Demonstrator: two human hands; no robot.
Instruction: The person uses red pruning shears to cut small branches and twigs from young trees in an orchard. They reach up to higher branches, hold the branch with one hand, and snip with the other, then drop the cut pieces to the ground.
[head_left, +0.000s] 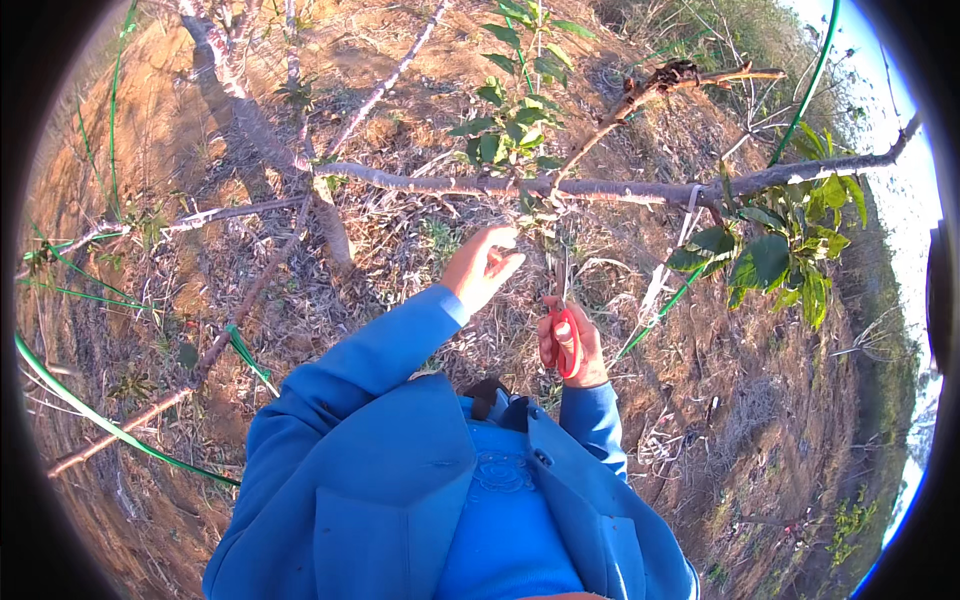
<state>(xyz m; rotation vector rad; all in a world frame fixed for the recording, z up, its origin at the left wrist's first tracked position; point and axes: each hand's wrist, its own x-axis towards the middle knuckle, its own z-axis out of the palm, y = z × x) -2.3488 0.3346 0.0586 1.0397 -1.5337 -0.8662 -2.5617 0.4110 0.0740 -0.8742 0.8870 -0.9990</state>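
Observation:
In my right hand (574, 345) is a pair of red-handled scissors (568, 346), the blades pointing up towards a long tree branch (615, 190). My left hand (484, 268) is raised beside a small leafy tuft (536, 217) on the branch's underside, fingers curled and apart, with nothing visible between them. Whether its fingertips touch the tuft I cannot tell. The branch runs across the view above both hands. A leafy shoot (517, 124) rises from it, and a cut side branch (619, 112) stands to the right of that shoot.
The trunk (330, 217) forks at left. Green cords (671, 304) run on both sides, and a white strip (686, 225) is tied round the branch. Large green leaves (761, 261) hang at right. Dry litter covers the sloping soil (420, 330). A thin bare branch (247, 300) slants at lower left.

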